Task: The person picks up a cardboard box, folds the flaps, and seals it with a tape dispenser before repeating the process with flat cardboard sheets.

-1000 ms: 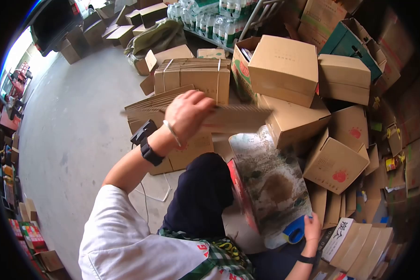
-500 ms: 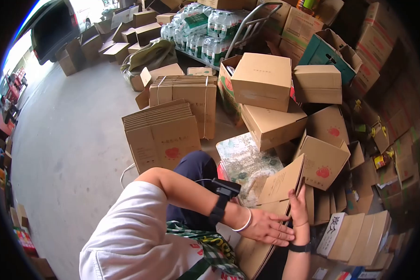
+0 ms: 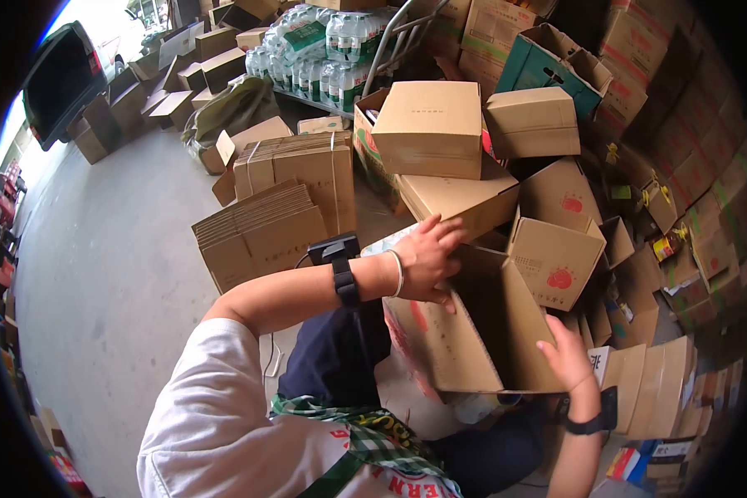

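Observation:
An open cardboard box [image 3: 519, 332] stands over my lap, its dark inside facing up. My left hand [image 3: 427, 257], with a white bangle at the wrist, lies across the box's far left corner. Its fingers are spread and its thumb rests near the top edge of the left wall. My right hand [image 3: 568, 353] grips the right wall near the close corner, thumb over the edge; its other fingers are mostly hidden behind the cardboard. Beneath the left side of the box shows a worn printed surface with red patches.
Bundled flattened cartons [image 3: 261, 232] stand on the floor ahead left. Closed boxes [image 3: 427, 124] are stacked in front, beside a teal carton [image 3: 548, 70]. Wrapped water bottles [image 3: 315, 54] sit on a trolley behind. More cartons [image 3: 643, 386] crowd the right side.
The cardboard, folded flat between my hands before, is now opened out into a box. My hands have parted, the left going up and away, the right to the right. The view has shifted.

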A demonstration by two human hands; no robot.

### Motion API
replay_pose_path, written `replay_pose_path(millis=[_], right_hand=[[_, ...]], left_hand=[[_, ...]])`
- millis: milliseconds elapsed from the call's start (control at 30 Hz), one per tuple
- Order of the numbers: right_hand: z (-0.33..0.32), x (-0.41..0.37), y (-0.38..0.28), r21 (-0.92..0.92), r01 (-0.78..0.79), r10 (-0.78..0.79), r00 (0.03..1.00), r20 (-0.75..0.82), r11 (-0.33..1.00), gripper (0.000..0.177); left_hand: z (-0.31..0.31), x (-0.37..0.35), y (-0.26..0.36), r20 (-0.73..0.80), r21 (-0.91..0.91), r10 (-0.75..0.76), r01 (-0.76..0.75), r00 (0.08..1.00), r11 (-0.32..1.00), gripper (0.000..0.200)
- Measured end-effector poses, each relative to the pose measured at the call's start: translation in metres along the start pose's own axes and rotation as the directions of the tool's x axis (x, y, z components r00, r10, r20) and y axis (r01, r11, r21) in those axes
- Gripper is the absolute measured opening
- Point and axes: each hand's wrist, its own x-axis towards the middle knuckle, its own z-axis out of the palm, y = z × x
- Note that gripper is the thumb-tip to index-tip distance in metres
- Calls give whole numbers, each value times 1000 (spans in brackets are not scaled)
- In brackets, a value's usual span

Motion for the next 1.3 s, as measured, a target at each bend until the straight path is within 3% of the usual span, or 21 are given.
replay_pose_path(millis=[33, 100, 167, 233, 267, 300, 367, 433, 567, 600, 633, 667, 700, 767, 800, 833, 900, 967, 1100, 1167, 1300], right_hand=[[11, -7, -14, -276, -94, 52, 986, -157, 957, 45], [20, -20, -29, -542, 149, -401, 832, -383, 827, 37], [36, -43, -22, -466, 352, -555, 714, -427, 812, 28], [56, -66, -5, -295, 458, -545, 718, -433, 838, 25], [61, -64, -1, -368, 464, -592, 626, -507, 806, 19], [67, -57, -2, -364, 464, -590, 631, -504, 807, 19], [87, -34, 2, -460, 304, -532, 663, -527, 835, 14], [119, -8, 13, -358, 324, -432, 857, -281, 876, 11], [78, -16, -1, -528, 292, -587, 576, -569, 798, 23], [68, -29, -3, -540, 124, -499, 590, -634, 833, 28], [57, -43, -6, -536, -46, -411, 587, -697, 843, 34], [48, -51, -14, -390, -261, -134, 657, -742, 883, 40], [49, -61, -9, -343, -394, 76, 744, -664, 853, 42], [78, -86, -5, 0, -335, 286, 803, -522, 942, 54], [89, -93, -15, -123, -269, 151, 802, -578, 955, 53], [98, -97, -21, 18, -203, 189, 869, -457, 979, 51], [139, -88, -27, -67, -186, 118, 823, -556, 980, 49], [153, -80, -16, 90, -85, 124, 733, -669, 992, 37], [143, -40, -11, 349, 42, 232, 673, -702, 936, 26], [141, -26, -3, 363, 85, 219, 664, -715, 928, 29], [136, -18, -3, 479, 111, 308, 636, -707, 871, 35]], left_hand=[[9, 0, -5, 105, -27, 11, -9, 994, 1000, 63], [10, -1, -5, 66, 48, 73, -76, 995, 996, 67], [16, -3, 3, 59, 76, 82, -87, 995, 993, 67], [15, -2, 20, 103, 51, 108, -114, 989, 992, 66], [11, -1, 31, 159, -8, 122, -122, 980, 992, 64], [9, 3, 41, 264, -170, 226, -185, 938, 968, 60], [33, -6, 61, 123, -260, 391, -351, 912, 900, 59], [25, 13, 64, 273, -334, 375, -278, 886, 901, 61], [35, 52, 51, 622, -392, 305, -51, 721, 919, 63], [49, 50, 47, 618, -392, 307, -55, 724, 918, 63], [66, 46, 45, 338, -391, 344, -202, 876, 898, 65], [83, 43, 43, 26, -345, 371, -340, 928, 875, 69], [83, 42, 45, 29, -355, 379, -345, 925, 869, 69], [77, 35, 47, -243, -210, 267, -319, 933, 924, 90], [71, 32, 50, -148, -225, 231, -261, 962, 939, 106], [71, 31, 50, -118, -222, 212, -234, 970, 947, 111], [67, 38, 49, -59, -230, 75, -87, 995, 969, 112], [75, 40, 46, 35, -127, -46, 50, 998, 991, 100], [88, 48, 5, 225, -334, -137, 208, 965, 919, 68], [79, 52, -20, 274, -250, -56, 128, 960, 960, 54], [87, 42, -34, 250, -451, -27, 141, 968, 881, 48]])
